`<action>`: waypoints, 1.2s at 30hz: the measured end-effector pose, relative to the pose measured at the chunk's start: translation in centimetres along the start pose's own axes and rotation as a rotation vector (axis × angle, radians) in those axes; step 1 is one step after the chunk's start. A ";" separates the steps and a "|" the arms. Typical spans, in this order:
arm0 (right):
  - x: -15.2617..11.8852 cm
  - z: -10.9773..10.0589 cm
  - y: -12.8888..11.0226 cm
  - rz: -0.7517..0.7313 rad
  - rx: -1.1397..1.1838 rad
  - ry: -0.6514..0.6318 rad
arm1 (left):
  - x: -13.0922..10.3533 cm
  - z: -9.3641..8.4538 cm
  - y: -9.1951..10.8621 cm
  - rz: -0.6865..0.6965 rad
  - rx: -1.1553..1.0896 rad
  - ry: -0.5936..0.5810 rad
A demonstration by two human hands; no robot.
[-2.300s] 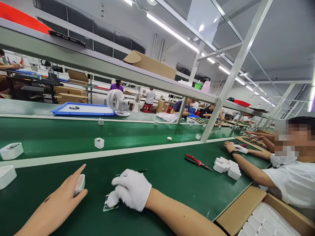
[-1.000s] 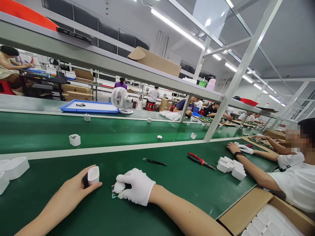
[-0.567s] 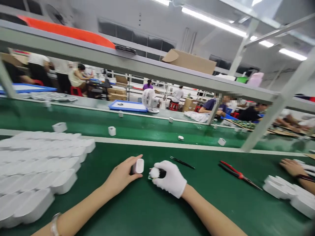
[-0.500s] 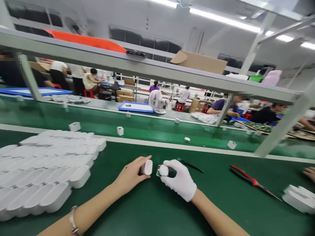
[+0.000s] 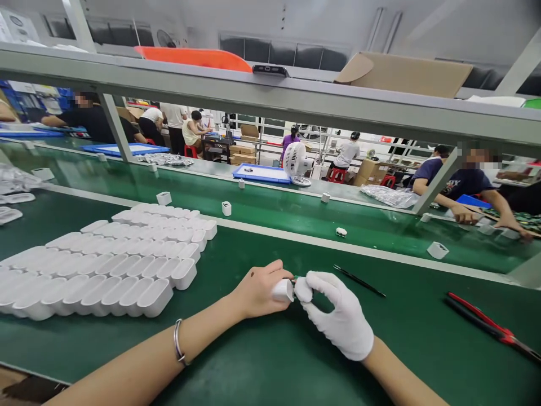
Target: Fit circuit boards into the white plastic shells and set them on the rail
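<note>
My bare left hand is closed around a small white plastic housing, its open end turned toward the right. Between the gloved thumb and fingertips of my right hand is a white-capped circuit board assembly. The assembly sits right at the mouth of the housing, and a little of its green board shows beside my left fingers. How far it is inside the housing, I cannot tell. To the left stand rows of open white housings.
Black tweezers and red-handled pliers lie to the right. Beyond a white strip, a green belt carries scattered white parts, including a housing. A shelf beam crosses above. Co-workers sit across the line, one person's hands at the right.
My hands have come together, bringing the board assembly from a gap away up to the housing's open end. The view has swung, so the surroundings sit differently in the picture.
</note>
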State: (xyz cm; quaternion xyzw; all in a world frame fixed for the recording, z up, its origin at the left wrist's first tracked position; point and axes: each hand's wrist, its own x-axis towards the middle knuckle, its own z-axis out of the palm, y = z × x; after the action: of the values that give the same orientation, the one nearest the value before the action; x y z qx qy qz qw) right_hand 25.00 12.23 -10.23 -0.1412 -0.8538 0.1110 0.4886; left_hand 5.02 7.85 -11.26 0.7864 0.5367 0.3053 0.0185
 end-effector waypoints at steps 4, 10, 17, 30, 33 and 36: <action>-0.1 0.2 -0.4 0.053 0.060 0.041 | 0.0 0.0 0.3 -0.035 -0.093 -0.060; -0.2 0.5 -0.4 0.211 0.099 0.145 | -0.4 -0.1 0.0 -0.024 -0.246 -0.157; -0.2 0.7 0.0 0.217 0.060 0.203 | -0.7 1.1 -0.3 -0.056 -0.252 -0.079; 0.0 0.3 -1.1 0.075 -0.075 0.158 | -0.4 0.8 -0.2 0.078 -0.223 0.073; 0.4 0.1 -1.3 0.135 0.010 0.019 | -0.4 0.7 -0.2 0.117 -0.228 0.080; 0.8 0.3 -0.9 0.390 0.290 -0.183 | -0.5 0.8 -0.5 0.155 -0.214 0.089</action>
State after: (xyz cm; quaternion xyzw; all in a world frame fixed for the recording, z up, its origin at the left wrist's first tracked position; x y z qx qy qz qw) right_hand 24.25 11.67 -9.46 -0.2211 -0.8263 0.3369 0.3936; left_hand 4.86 7.85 -12.33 0.8046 0.4390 0.3960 0.0549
